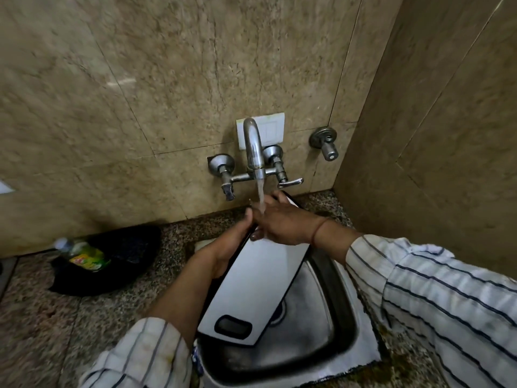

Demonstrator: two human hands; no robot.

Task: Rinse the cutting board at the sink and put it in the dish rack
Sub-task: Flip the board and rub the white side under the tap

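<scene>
From the head camera, a white cutting board (257, 278) with a dark rim and a black-edged handle slot is held tilted over the steel sink (321, 326) in the lower middle of the frame, its far end under the tap. Water runs from the wall-mounted faucet (253, 147) at centre frame onto the right hand (279, 222), which lies across the board's upper end — fingers spread flat on the white surface. The left hand (229, 247) grips the board's left edge, fingers curled around it. Both arms wear striped sleeves (436, 292). At lower left, on the speckled granite counter (42, 326), a plastic bottle (81, 254) with a yellow-green label lies in a black bag or cloth (123, 264) — which one I cannot tell.
</scene>
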